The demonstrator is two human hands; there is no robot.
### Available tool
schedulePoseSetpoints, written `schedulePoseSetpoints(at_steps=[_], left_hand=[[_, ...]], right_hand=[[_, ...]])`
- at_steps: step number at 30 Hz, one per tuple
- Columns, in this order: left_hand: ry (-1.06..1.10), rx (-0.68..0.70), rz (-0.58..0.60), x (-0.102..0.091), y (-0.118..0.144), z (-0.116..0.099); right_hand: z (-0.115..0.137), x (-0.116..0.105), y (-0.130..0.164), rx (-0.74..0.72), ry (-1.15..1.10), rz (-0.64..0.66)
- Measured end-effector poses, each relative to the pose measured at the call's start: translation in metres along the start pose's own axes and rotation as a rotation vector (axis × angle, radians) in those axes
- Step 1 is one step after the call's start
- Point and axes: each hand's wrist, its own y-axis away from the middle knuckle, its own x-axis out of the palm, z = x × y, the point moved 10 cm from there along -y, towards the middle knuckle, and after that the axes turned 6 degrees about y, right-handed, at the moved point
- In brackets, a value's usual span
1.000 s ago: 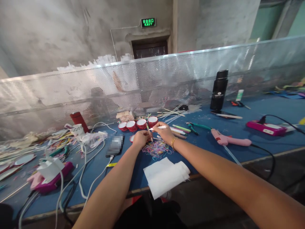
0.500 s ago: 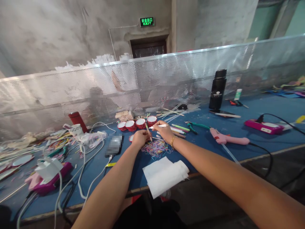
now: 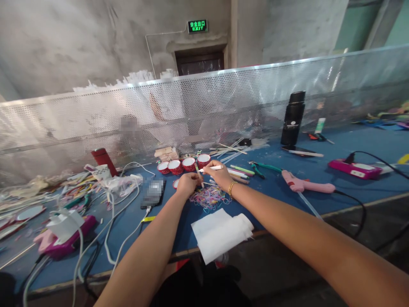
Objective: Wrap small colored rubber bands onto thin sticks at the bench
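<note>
Closed around a thin, light-coloured stick (image 3: 198,174) is my left hand (image 3: 188,184), which holds it upright and slightly tilted. My right hand (image 3: 219,174) grips a white marker pen (image 3: 213,168), its tip pointing left at the stick. Whether the tip touches the stick, I cannot tell. Just in front of both hands lies a pile of small colourful wire-like loops (image 3: 210,199). Behind them stand several small red round drum-like pieces with white tops (image 3: 175,166); another is partly hidden by my left hand. Several pens (image 3: 240,171) lie beside my right hand.
Folded white paper (image 3: 222,236) lies at the front edge. To the right are green-handled pliers (image 3: 268,166), a pink glue gun (image 3: 303,184) and a black bottle (image 3: 292,119). A phone (image 3: 153,194), white cables and a purple power strip (image 3: 72,243) occupy the left. A perforated metal screen (image 3: 255,102) stands behind.
Both hands stay in nearly the same place with the stick and marker pen. The marker pen has shifted very slightly to the left; the camera view has moved a little.
</note>
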Motion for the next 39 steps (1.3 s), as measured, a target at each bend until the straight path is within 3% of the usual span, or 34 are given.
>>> schedulePoseSetpoints(at_steps=[7, 12, 20, 39], left_hand=[[0.065, -0.033, -0.005, 0.002, 0.005, -0.007], [0.14, -0.046, 0.043, 0.007, 0.004, -0.004], [-0.006, 0.01, 0.017, 0.0, -0.003, 0.003], [-0.07, 0.015, -0.009, -0.002, 0.001, -0.005]], right_hand=[[-0.008, -0.004, -0.003, 0.051, -0.036, -0.024], [-0.002, -0.001, -0.001, 0.012, -0.025, -0.017], [-0.007, -0.005, -0.004, 0.042, -0.047, -0.035], [0.002, 0.001, -0.001, -0.008, 0.003, 0.012]])
